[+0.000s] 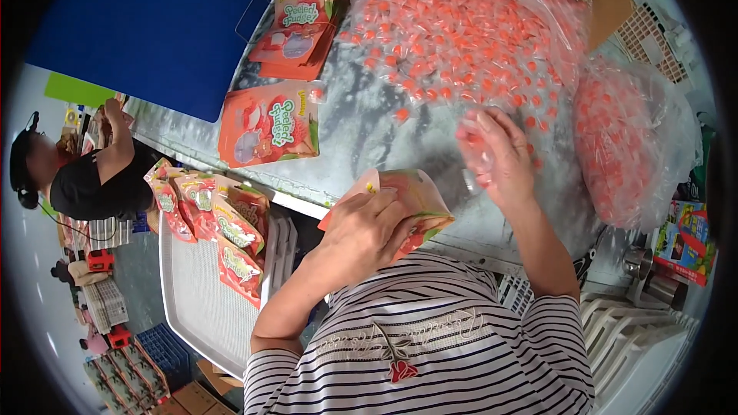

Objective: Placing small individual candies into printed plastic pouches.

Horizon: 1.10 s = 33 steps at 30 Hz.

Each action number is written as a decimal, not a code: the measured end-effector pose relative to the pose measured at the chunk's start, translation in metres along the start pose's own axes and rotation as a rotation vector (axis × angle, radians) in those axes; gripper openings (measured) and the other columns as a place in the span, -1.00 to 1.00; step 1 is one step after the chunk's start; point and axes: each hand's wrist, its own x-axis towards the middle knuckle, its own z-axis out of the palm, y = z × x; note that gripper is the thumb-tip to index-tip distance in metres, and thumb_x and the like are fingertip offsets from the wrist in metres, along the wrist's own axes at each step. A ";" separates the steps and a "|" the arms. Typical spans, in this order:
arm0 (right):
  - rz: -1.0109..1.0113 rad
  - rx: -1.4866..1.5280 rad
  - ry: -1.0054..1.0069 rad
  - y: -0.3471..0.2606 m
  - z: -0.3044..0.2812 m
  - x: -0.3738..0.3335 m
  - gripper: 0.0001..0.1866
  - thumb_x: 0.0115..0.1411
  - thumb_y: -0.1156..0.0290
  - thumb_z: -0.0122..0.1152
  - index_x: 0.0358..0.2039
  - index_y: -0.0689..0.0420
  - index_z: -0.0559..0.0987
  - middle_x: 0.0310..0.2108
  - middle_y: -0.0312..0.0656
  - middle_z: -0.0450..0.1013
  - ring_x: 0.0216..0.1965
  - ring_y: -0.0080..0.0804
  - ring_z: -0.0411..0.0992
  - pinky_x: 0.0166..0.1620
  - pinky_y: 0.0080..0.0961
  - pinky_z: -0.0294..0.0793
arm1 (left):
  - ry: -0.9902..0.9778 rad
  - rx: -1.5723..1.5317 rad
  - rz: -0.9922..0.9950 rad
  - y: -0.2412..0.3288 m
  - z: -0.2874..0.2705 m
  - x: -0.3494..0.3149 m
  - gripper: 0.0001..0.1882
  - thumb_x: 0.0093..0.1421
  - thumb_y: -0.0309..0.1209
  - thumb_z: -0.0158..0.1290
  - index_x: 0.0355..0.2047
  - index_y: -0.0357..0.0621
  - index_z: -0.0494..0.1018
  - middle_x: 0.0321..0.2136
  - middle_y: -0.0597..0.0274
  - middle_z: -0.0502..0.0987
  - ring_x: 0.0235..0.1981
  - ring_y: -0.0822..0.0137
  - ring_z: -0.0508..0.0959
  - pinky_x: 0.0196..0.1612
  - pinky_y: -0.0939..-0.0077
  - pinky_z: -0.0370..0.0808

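My left hand [363, 229] is closed on a red and pink candy pouch [415, 190] at the table's near edge, its mouth spread. To the right of it, my right hand [503, 155] is curled around several clear-wrapped red candies [475, 155], a little blurred. Beyond that hand spreads a big heap of the same wrapped candies [453, 38], partly under clear plastic. Left of the heap lie a flat pouch [270, 124] and a stack of flat pouches [298, 27].
A large clear bag of candies [619, 142] stands on the right. Filled pouches [238, 230] lie on a white tray [192, 284] at lower left. A blue board [154, 23] covers the far left. A person in black [100, 177] works beyond the tray.
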 end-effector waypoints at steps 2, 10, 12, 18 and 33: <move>-0.018 0.228 -0.330 -0.006 0.019 -0.006 -0.82 0.27 0.36 0.12 -0.16 0.13 0.48 -0.36 -0.26 0.48 -0.51 -0.68 0.37 -0.58 -0.79 0.25 | -0.013 0.000 0.012 0.000 0.002 0.003 -0.85 0.03 -0.45 0.19 -0.45 -0.23 0.44 -0.47 0.08 0.45 -0.52 0.09 0.51 -0.43 0.27 0.44; -0.285 -0.331 -0.494 0.019 0.037 -0.022 -0.84 0.32 0.50 -0.06 -0.15 0.26 0.44 -0.17 -0.16 0.44 -0.16 -0.53 0.40 -0.10 -0.60 0.40 | -0.043 -0.046 -0.057 0.003 -0.004 0.000 -0.84 0.01 -0.50 0.20 -0.44 -0.26 0.43 -0.49 0.08 0.44 -0.50 0.08 0.50 -0.40 0.25 0.45; -0.431 -0.503 -0.563 0.012 0.037 -0.026 -0.86 0.30 0.53 -0.05 -0.19 0.28 0.46 -0.12 -0.09 0.45 -0.11 -0.45 0.41 -0.06 -0.55 0.40 | -0.037 -0.078 -0.092 0.001 -0.002 -0.003 -0.79 -0.01 -0.55 0.22 -0.31 -0.25 0.52 -0.37 0.09 0.51 -0.43 0.10 0.56 -0.37 0.30 0.53; -0.424 -0.708 -0.528 -0.010 0.031 -0.042 -0.85 0.26 0.54 0.00 -0.20 0.29 0.49 -0.06 0.01 0.44 -0.08 -0.33 0.44 -0.03 -0.47 0.41 | 0.145 -0.042 0.011 0.003 -0.001 -0.005 -0.83 -0.04 -0.53 0.21 -0.43 -0.27 0.45 -0.55 0.14 0.38 -0.56 0.15 0.45 -0.50 0.30 0.40; -0.004 -1.418 -1.533 -0.060 0.063 -0.025 -0.64 0.05 0.22 0.26 -0.41 0.31 0.47 -0.41 0.04 0.47 -0.29 0.00 0.45 -0.18 -0.22 0.41 | 0.218 0.050 0.285 0.029 0.005 -0.012 -0.75 -0.28 -0.50 0.05 -0.49 -0.33 0.42 -0.56 0.18 0.29 -0.56 0.26 0.40 -0.48 0.41 0.39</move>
